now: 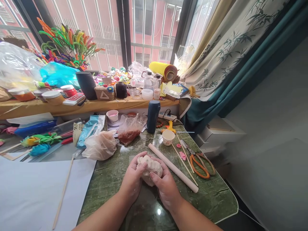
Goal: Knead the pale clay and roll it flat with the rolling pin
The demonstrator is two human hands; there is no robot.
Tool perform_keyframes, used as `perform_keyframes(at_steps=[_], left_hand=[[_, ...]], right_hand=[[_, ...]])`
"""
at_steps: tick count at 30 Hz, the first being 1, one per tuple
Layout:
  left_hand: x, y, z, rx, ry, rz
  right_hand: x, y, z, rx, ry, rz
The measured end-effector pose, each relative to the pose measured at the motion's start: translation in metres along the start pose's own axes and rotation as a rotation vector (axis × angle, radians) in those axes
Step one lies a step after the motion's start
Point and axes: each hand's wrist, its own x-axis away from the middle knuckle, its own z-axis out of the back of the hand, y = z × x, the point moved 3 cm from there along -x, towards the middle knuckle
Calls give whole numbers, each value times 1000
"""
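Between my two hands, in the middle of the head view, is a lumpy off-white piece of clay (150,166). My left hand (134,175) wraps around its left side, with the thumb pressed on top. On the other side my right hand (166,183) cups it, its thumb resting on the near face. The palms hide the lump's sides. Just beyond my right hand a pale pink rolling stick (173,167) lies slanted on the green marbled table (216,199). A paper cup (168,137) stands past its far end.
Orange-handled scissors (200,166) and thin wooden sticks (184,163) lie at right, near a yellow glue gun (170,127). Behind stand a dark blue bottle (153,117), a bag of brown powder (130,134) and a crumpled plastic bag (99,146). White paper (43,192) covers the left.
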Motion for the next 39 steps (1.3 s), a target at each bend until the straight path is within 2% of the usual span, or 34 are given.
perform_keyframes(at_steps=[3, 6, 8, 10, 13, 15, 19, 21, 23, 26, 29, 31, 33, 39], left_hand=[[2, 3, 1, -90, -51, -67], [7, 3, 1, -119, -139, -92], [10, 0, 0, -118, -183, -71], [11, -3, -1, -152, -204, -54], [11, -9, -3, -241, -195, -22], [11, -12, -5, -260, -164, -7], [12, -11, -8, -228, -96, -31], [14, -8, -8, -224, -102, -38], [14, -3, -9, -266, -143, -68], [16, 7, -10, -404, -246, -219], [20, 14, -13, -489, -354, -416], [23, 16, -16, -524, -372, -513], [25, 16, -18, -565, -354, -555], [24, 14, -24, -561, -331, -542]], right_hand=[[9, -8, 2, 199, 33, 99], [19, -25, 7, 577, 29, 291], [23, -35, 12, 793, -50, 438], [24, -40, 19, 903, -174, 520], [22, -37, 28, 935, -266, 518], [21, -31, 31, 912, -201, 479], [19, -17, 31, 760, -61, 235], [18, -13, 29, 694, -89, 121], [18, -13, 27, 704, -138, 84], [21, -12, 25, 801, -179, 142], [26, -10, 24, 913, -160, 301], [30, -8, 24, 970, -145, 391], [33, -8, 24, 1005, -146, 432], [30, -11, 25, 1056, -162, 440]])
